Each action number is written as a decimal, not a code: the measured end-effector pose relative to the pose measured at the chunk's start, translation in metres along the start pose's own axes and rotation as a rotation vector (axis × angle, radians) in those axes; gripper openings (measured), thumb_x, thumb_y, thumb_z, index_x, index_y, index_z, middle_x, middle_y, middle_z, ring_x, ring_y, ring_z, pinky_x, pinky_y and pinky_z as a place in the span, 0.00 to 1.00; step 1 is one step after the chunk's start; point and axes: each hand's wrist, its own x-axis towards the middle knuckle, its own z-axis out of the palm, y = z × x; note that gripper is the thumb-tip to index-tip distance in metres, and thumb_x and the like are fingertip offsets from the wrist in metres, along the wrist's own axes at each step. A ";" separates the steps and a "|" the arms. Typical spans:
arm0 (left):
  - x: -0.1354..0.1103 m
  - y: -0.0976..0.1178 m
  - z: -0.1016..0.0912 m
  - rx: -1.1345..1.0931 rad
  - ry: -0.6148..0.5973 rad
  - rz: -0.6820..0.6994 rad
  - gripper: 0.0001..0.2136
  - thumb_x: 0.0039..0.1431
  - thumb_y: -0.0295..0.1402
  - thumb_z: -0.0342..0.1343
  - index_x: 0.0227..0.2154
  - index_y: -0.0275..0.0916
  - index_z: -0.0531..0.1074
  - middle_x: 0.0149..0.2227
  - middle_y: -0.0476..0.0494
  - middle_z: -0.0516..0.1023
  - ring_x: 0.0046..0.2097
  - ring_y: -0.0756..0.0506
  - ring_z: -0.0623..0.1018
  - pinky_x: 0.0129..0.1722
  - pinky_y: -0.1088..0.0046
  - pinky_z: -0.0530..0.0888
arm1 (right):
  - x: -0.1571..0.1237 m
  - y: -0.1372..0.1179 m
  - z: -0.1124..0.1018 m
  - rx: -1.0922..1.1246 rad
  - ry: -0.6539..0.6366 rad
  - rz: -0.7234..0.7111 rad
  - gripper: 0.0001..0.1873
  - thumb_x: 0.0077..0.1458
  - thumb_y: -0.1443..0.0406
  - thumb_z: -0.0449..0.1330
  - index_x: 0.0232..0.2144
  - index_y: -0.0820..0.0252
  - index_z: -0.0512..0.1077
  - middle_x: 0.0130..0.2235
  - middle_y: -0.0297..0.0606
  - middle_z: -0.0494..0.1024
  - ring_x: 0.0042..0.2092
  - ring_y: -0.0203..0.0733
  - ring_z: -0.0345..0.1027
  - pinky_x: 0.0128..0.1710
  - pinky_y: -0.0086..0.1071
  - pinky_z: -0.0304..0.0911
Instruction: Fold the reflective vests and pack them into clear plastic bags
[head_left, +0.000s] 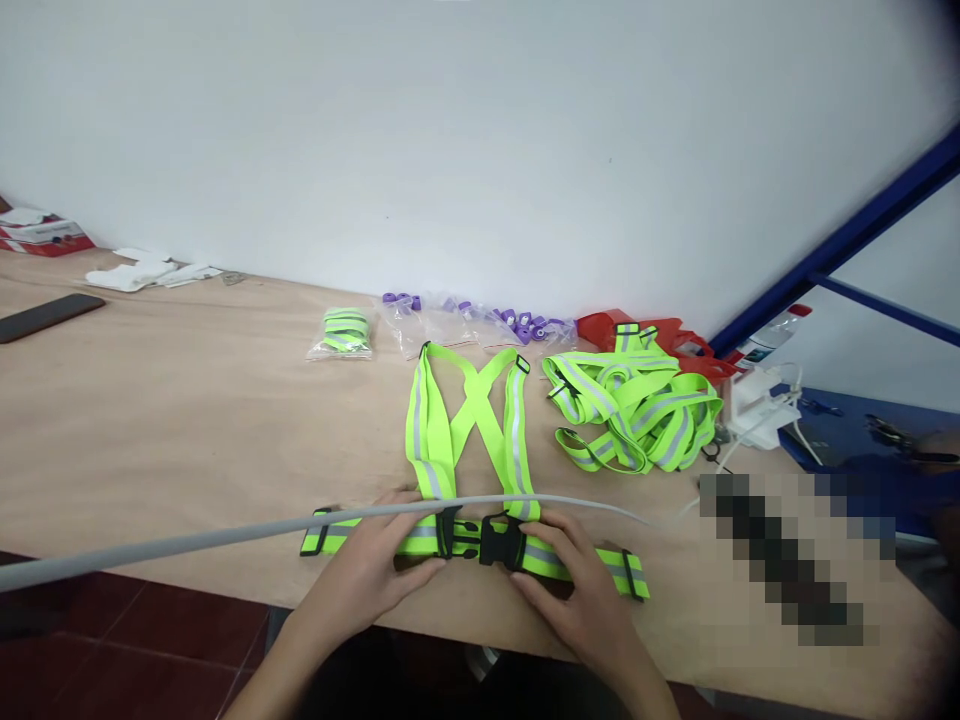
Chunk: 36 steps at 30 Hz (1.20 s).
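Note:
A neon-yellow reflective vest (474,400) of elastic straps with silver stripes lies on the table, its shoulder straps crossed in an X. Across its front runs a waist belt with a black side-release buckle. The pronged half (450,532) and the socket half (501,540) face each other with the prongs still visible between them. My left hand (382,560) is closed on the belt beside the pronged half, thumb below and fingers above. Beside the socket half, my right hand (574,570) grips the belt the same way. A grey cable (300,522) crosses in front of the view.
A tangled pile of reflective straps (637,410) lies right, near a red bag (604,325) and a white power strip (757,405). Behind are a bagged folded vest (345,330) and plastic bags of purple pieces (521,325). A dark phone (51,317) lies far left.

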 end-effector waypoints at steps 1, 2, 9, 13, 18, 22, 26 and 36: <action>0.000 0.000 0.000 0.005 0.002 0.003 0.24 0.63 0.32 0.62 0.60 0.51 0.66 0.56 0.41 0.77 0.56 0.37 0.77 0.54 0.57 0.77 | 0.000 0.000 0.000 -0.004 -0.002 0.001 0.18 0.59 0.61 0.63 0.52 0.48 0.73 0.55 0.42 0.74 0.56 0.51 0.72 0.53 0.42 0.73; 0.000 0.001 0.000 0.008 0.004 0.009 0.24 0.63 0.32 0.62 0.60 0.50 0.67 0.56 0.41 0.77 0.57 0.37 0.76 0.54 0.56 0.77 | 0.001 -0.001 0.000 -0.008 -0.009 0.002 0.18 0.59 0.61 0.63 0.52 0.48 0.73 0.55 0.42 0.74 0.56 0.51 0.72 0.53 0.42 0.73; -0.003 -0.001 0.000 0.021 -0.024 -0.027 0.22 0.64 0.34 0.62 0.59 0.49 0.69 0.56 0.40 0.79 0.55 0.37 0.80 0.54 0.57 0.78 | 0.007 -0.010 -0.009 -0.040 -0.039 -0.021 0.18 0.58 0.61 0.64 0.51 0.49 0.74 0.53 0.43 0.76 0.54 0.53 0.74 0.51 0.43 0.74; -0.002 0.002 0.000 -0.012 -0.040 -0.033 0.20 0.65 0.35 0.61 0.59 0.48 0.69 0.58 0.41 0.77 0.59 0.37 0.77 0.56 0.59 0.78 | 0.008 -0.013 -0.010 -0.034 -0.054 -0.015 0.18 0.58 0.62 0.65 0.51 0.49 0.75 0.53 0.43 0.76 0.54 0.53 0.74 0.52 0.45 0.74; -0.001 0.004 0.002 -0.005 -0.050 -0.005 0.21 0.65 0.35 0.61 0.60 0.49 0.68 0.58 0.42 0.78 0.59 0.38 0.78 0.55 0.61 0.78 | 0.008 -0.015 -0.010 -0.023 -0.061 -0.020 0.17 0.59 0.62 0.64 0.51 0.49 0.74 0.53 0.43 0.76 0.54 0.53 0.73 0.53 0.46 0.73; -0.003 0.002 0.005 0.021 -0.051 -0.007 0.19 0.66 0.36 0.61 0.58 0.48 0.70 0.56 0.42 0.79 0.58 0.38 0.78 0.55 0.61 0.78 | 0.006 -0.014 -0.009 -0.023 -0.050 -0.037 0.15 0.59 0.62 0.65 0.50 0.50 0.75 0.52 0.44 0.77 0.54 0.53 0.74 0.52 0.46 0.73; -0.005 0.001 0.011 0.046 -0.068 -0.024 0.17 0.66 0.38 0.61 0.56 0.48 0.71 0.54 0.42 0.81 0.53 0.38 0.81 0.51 0.62 0.79 | 0.006 -0.013 -0.009 -0.024 -0.053 -0.077 0.14 0.59 0.62 0.66 0.48 0.51 0.75 0.51 0.44 0.78 0.53 0.53 0.74 0.51 0.46 0.74; -0.003 0.003 0.016 0.069 -0.060 0.044 0.14 0.69 0.39 0.57 0.54 0.47 0.70 0.53 0.41 0.80 0.54 0.39 0.81 0.50 0.64 0.80 | 0.006 -0.013 -0.006 -0.019 -0.018 -0.106 0.16 0.57 0.63 0.68 0.48 0.51 0.75 0.50 0.44 0.78 0.52 0.53 0.75 0.50 0.44 0.74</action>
